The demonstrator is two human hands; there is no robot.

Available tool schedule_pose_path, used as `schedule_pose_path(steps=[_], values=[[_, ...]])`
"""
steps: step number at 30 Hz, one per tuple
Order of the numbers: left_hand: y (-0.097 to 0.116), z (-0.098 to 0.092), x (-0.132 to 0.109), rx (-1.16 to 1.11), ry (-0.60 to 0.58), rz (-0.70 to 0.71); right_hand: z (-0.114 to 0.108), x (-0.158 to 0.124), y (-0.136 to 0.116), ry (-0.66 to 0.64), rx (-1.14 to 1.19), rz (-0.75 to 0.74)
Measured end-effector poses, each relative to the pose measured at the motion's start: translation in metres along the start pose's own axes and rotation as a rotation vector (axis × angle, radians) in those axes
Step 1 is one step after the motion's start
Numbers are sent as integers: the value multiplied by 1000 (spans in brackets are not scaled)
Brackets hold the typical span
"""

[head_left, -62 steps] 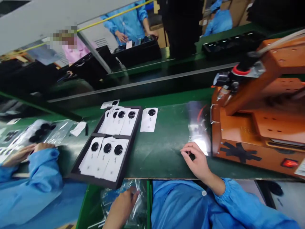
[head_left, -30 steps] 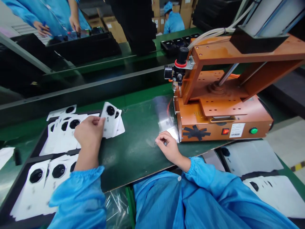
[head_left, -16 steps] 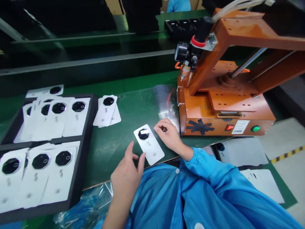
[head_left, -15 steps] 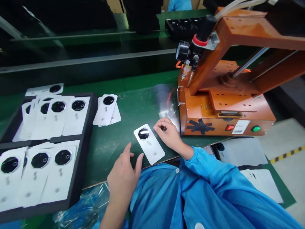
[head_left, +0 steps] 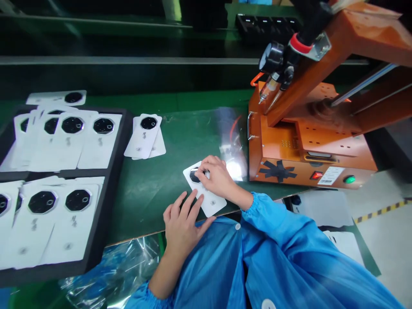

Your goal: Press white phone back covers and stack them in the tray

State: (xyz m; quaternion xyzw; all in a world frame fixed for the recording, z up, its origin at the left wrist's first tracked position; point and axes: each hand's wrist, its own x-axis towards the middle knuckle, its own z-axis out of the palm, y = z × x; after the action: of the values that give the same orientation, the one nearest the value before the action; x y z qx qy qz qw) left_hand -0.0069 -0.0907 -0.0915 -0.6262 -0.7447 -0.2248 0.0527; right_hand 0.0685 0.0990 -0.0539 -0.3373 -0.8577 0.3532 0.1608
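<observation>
A white phone back cover (head_left: 212, 205) with a black octagonal camera window lies on the green mat near the bench's front edge. Over its upper part is my right hand (head_left: 217, 176), fingers pinched together at the camera window and partly covering it. Whatever those fingertips hold, if anything, is too small to make out. My left hand (head_left: 183, 223) rests at the cover's lower left edge, fingers spread and fingertips touching or close to it. To the left, two more back covers (head_left: 144, 139) overlap on the mat.
A black foam tray (head_left: 107, 184) at the left holds several back covers, with another cover (head_left: 48, 98) behind it. An orange press machine (head_left: 277, 156) stands at the right. Clear plastic film (head_left: 233, 150) lies beside it, and crumpled plastic bags (head_left: 128, 262) sit below the bench edge.
My right hand has moved left from beside the cover onto its camera window. My left hand has come right to the cover's edge. The whole view has shifted slightly.
</observation>
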Motion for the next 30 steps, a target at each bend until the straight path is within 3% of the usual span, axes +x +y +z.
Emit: schedule_pose_path(steps=[18,30], values=[[-1,0,0,22,0,9,4,4,10,113,-78,-4],[-1,1,-1,35,-4,15,1,-3,7,169,-208,-97]])
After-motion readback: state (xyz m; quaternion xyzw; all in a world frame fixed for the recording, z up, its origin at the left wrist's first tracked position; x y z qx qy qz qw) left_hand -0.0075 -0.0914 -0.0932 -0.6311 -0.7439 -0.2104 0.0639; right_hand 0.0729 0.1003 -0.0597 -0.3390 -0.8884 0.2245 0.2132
